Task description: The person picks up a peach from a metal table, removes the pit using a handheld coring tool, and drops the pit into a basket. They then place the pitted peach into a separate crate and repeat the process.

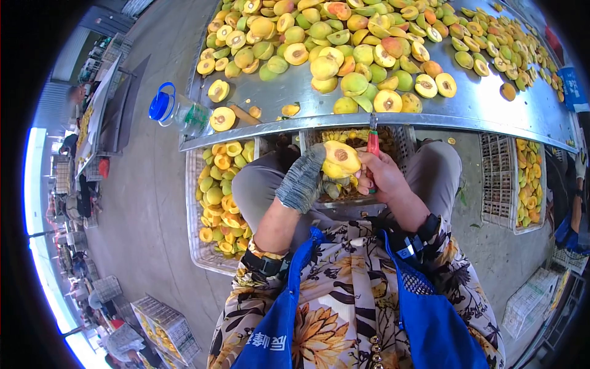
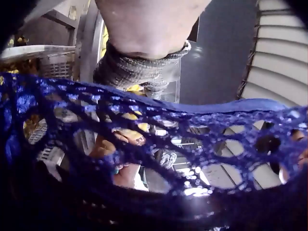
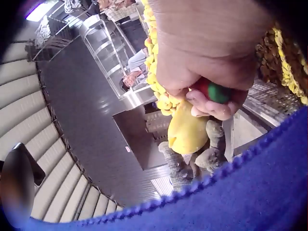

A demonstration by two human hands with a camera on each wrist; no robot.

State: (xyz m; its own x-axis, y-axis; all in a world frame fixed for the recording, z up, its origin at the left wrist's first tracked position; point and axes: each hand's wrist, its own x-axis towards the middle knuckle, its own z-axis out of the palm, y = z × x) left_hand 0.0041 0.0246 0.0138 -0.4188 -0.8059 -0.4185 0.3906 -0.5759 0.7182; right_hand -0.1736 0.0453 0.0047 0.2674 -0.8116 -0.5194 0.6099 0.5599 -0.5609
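My left hand, in a grey knit glove, holds a yellow peach half in front of my lap. Its cut face is turned up and the brown pit sits in it. The bare right hand grips a red-handled tool with a narrow metal tip pointing toward the table, away from the fruit. Right fingertips are at the peach's edge. In the right wrist view the handle's green end shows below the curled fingers, with gloved fingers under the peach. Blue mesh covers much of the left wrist view.
A metal table ahead carries many halved peaches. Between my knees stands a crate with scraps. Another crate of peach halves is at left, one more at right. A blue-lidded clear jug is by the table's left edge.
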